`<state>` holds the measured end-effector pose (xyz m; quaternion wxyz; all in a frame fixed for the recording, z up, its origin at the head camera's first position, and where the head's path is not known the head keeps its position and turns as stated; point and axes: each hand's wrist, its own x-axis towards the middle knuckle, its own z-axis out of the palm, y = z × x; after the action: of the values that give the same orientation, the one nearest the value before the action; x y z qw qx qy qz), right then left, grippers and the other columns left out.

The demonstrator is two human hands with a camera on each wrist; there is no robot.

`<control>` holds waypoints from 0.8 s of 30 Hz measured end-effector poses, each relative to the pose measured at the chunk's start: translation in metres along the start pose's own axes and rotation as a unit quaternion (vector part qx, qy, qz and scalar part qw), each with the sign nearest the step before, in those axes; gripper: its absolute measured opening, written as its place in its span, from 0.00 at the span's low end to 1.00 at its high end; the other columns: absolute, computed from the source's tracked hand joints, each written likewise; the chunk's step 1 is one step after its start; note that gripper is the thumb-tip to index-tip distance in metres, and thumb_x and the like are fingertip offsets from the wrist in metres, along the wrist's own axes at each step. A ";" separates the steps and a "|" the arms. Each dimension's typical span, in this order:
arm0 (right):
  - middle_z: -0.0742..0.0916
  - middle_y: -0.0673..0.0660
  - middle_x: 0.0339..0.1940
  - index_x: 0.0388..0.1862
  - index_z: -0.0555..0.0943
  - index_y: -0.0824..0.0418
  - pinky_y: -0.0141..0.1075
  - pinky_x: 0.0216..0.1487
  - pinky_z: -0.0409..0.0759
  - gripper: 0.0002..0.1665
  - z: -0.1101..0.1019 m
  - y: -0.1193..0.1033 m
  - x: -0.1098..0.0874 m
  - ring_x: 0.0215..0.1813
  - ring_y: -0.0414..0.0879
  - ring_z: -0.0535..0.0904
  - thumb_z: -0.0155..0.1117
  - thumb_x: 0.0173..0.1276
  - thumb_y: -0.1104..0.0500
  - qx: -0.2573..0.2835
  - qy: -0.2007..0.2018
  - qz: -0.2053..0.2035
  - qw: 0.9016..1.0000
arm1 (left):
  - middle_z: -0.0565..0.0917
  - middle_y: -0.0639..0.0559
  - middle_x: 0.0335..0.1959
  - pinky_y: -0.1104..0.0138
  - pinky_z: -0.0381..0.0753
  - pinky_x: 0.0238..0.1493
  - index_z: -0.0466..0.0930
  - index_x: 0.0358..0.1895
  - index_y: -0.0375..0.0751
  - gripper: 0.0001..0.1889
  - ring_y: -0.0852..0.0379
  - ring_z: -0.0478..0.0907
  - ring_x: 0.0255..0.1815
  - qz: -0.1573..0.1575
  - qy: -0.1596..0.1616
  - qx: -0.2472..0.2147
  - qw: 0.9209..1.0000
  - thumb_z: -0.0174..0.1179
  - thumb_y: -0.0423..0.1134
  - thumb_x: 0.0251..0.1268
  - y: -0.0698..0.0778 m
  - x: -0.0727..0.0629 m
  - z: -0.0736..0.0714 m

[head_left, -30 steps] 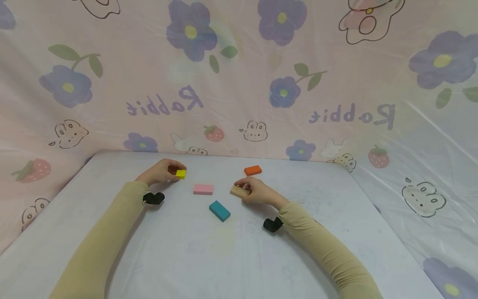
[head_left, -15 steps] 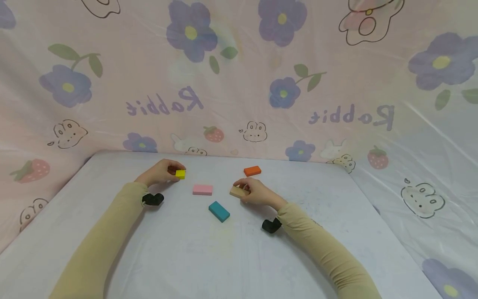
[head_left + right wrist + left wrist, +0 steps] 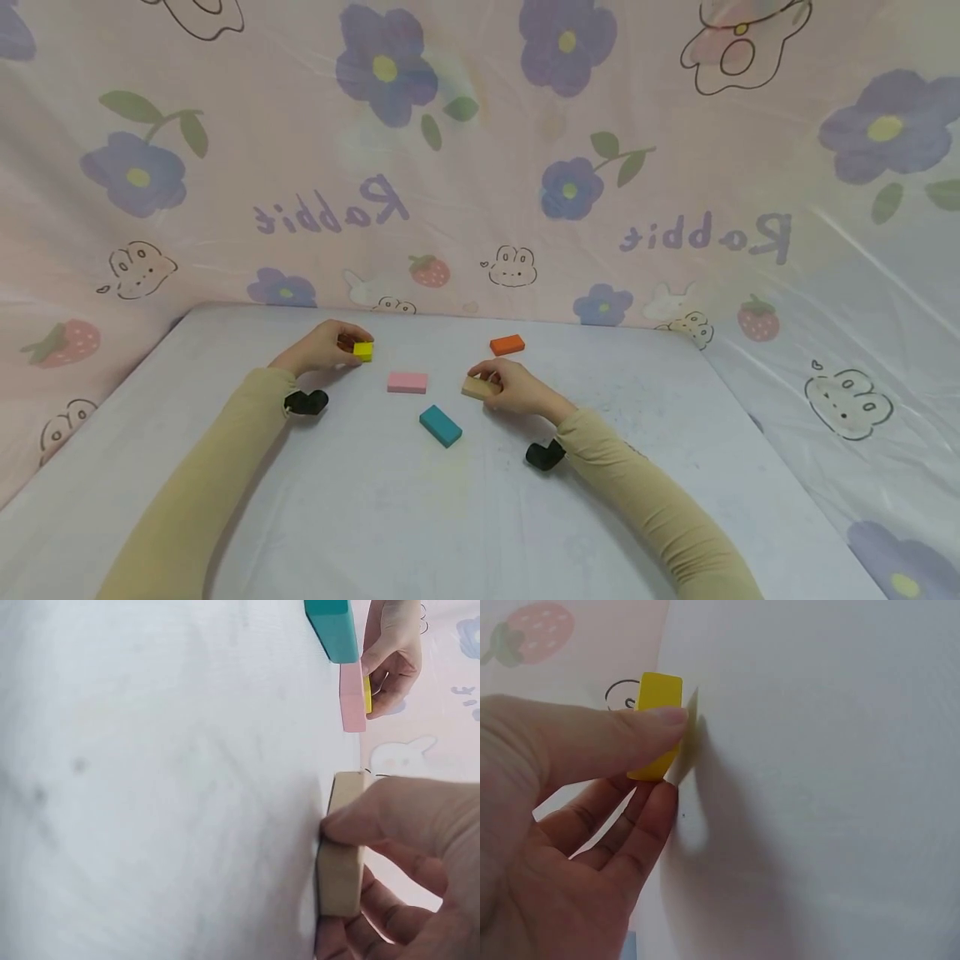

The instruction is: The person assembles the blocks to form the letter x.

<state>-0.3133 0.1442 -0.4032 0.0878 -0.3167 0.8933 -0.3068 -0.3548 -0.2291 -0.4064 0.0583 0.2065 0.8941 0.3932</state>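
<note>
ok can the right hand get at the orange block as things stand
Probably yes: the orange block lies just beyond the right hand with nothing seen between them, though the hand grips the tan block and would likely need to release it first.

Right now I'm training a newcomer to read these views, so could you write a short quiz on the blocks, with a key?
1. Which block does the left hand hold? A: pink block; B: yellow block; C: teal block.
2. True or false: the right hand grips the tan block.
3. Of the three blocks no hand holds, which lies farthest back in the head view?

Key: 1: B. 2: True. 3: The orange block.
</note>
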 end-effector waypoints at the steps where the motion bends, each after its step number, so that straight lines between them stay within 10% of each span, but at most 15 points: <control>1: 0.80 0.54 0.43 0.57 0.78 0.61 0.34 0.43 0.72 0.29 0.000 0.000 0.000 0.42 0.46 0.72 0.68 0.54 0.72 0.000 0.000 0.001 1.000 | 0.79 0.37 0.52 0.51 0.72 0.57 0.78 0.55 0.30 0.21 0.43 0.75 0.49 0.001 0.000 0.002 1.000 0.66 0.26 0.55 0.001 0.000 0.000; 24: 0.80 0.55 0.47 0.57 0.78 0.59 0.37 0.46 0.74 0.29 -0.014 -0.005 -0.010 0.47 0.49 0.74 0.67 0.54 0.71 0.021 0.019 0.019 0.999 | 0.79 0.40 0.51 0.50 0.72 0.55 0.77 0.54 0.28 0.20 0.44 0.74 0.47 0.070 -0.007 -0.001 0.998 0.65 0.26 0.56 0.042 0.003 0.006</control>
<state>-0.3082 0.1545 -0.3895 0.0829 -0.2922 0.8940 -0.3295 -0.3420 -0.1981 -0.3800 0.0372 0.2716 0.8767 0.3953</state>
